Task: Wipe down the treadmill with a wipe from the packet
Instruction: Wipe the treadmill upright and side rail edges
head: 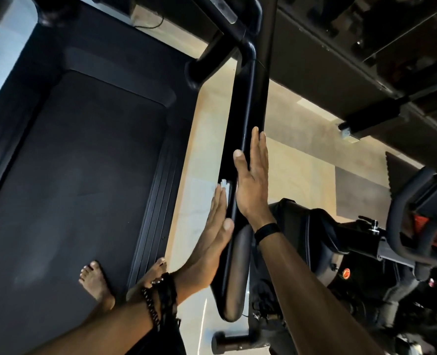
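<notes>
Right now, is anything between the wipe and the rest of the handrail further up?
Nothing visible. The left hand presses the white wipe flat on the handrail's inner side; the right hand rests on the outer side. The rail is bare up to the bend.

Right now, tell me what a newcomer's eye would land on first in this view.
First, the two hands flat against the black handrail at centre: the left hand presses a white wipe to its inner side, and the right hand lies along its outer side. Next, the dark treadmill belt fills the left, with bare feet at its near end.
</notes>
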The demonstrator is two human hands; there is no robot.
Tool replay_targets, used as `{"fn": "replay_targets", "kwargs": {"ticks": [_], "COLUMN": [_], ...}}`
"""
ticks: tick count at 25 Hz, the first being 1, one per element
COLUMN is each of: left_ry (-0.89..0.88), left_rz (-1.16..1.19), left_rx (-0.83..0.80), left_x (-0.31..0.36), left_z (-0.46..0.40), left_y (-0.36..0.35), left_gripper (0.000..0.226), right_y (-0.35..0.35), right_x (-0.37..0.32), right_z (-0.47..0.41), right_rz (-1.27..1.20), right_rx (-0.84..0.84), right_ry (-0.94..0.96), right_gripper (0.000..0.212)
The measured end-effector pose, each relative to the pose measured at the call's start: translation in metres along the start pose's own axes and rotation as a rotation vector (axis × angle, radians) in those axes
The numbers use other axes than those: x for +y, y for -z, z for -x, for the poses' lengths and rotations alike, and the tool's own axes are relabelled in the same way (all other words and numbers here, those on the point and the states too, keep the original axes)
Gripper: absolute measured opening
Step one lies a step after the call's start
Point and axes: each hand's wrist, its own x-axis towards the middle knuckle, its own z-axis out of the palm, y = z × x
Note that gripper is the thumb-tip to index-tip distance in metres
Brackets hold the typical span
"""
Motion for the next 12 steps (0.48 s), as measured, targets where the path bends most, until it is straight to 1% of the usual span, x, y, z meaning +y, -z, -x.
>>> {"fn": "replay_targets", "kwargs": {"ticks": [1,2,4,5,8,9,10,12], "left_ry": [-0.026,-0.016,0.097,0.124,-0.009,-0.030,-0.006,0.107], "left_rz": [0.002,0.002,0.024,0.028,-0.027,-0.031,-0.043,-0.035], "left_rx": [-0.013,-0.017,0.001,0.009,-0.011,-0.021,-0.016,0.006], "left_x": [-0.002,-0.004,-0.001,0.003,0.011,0.008,0.005,0.006], "left_z": [0.001,-0.001,-0.010,-0.014,-0.012,-0.013,-0.016,-0.025], "left_y": [0.000,0.002,0.008,0.009,0.001,0.002,0.005,0.012], "left_gripper": [0.096,0.097,0.105,0.106,0.097,0.097,0.099,0.109], "right_y": [0.000,0.000,0.000,0.000,0.000,0.000,0.000,0.000], "right_x": [-0.001,-0.001,0.000,0.001,0.002,0.002,0.002,0.003], "right_z": [-0.001,-0.002,0.000,0.001,0.000,-0.001,-0.002,0.000], "right_rz": [-0.002,-0.005,-0.011,-0.015,-0.027,-0.028,-0.031,-0.040], "right_rx": [-0.002,-0.004,-0.002,0.003,0.000,-0.004,-0.008,-0.005], "right_ry": [-0.002,-0.011,-0.020,-0.013,-0.003,-0.007,-0.013,-0.007], "right_gripper": [0.060,0.060,0.060,0.060,0.059,0.059,0.059,0.059]}}
